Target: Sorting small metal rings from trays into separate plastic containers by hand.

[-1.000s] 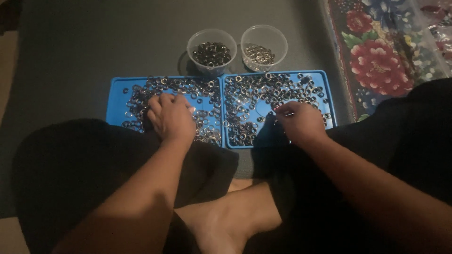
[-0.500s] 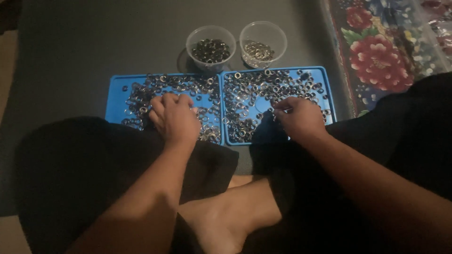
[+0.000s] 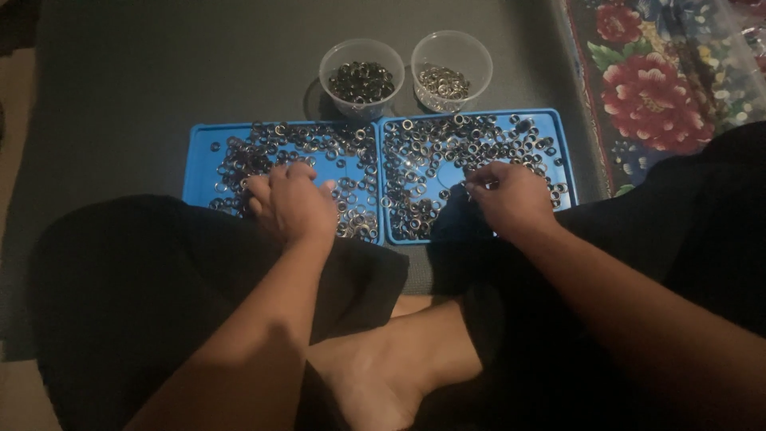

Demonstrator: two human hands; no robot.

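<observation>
Two blue trays lie side by side on a dark mat, both strewn with several small metal rings, dark and silvery. My left hand (image 3: 294, 203) rests on the left tray (image 3: 201, 152). Its fingers are curled down over the rings, and what they hold is hidden. My right hand (image 3: 511, 195) sits at the near edge of the right tray (image 3: 560, 136). Its thumb and fingertips are pinched together on a small ring (image 3: 469, 188). Behind the trays stand two clear cups, one with dark rings (image 3: 361, 78) and one with silvery rings (image 3: 451, 73).
My crossed legs in black cloth and a bare foot (image 3: 383, 375) fill the foreground and overlap the trays' near edges. A flowered rug (image 3: 654, 80) lies to the right of the dark mat (image 3: 159, 64). Bare floor shows at the far left.
Both hands stay on their trays and make only small finger movements. The right hand's fingertips have drawn together at its left side.
</observation>
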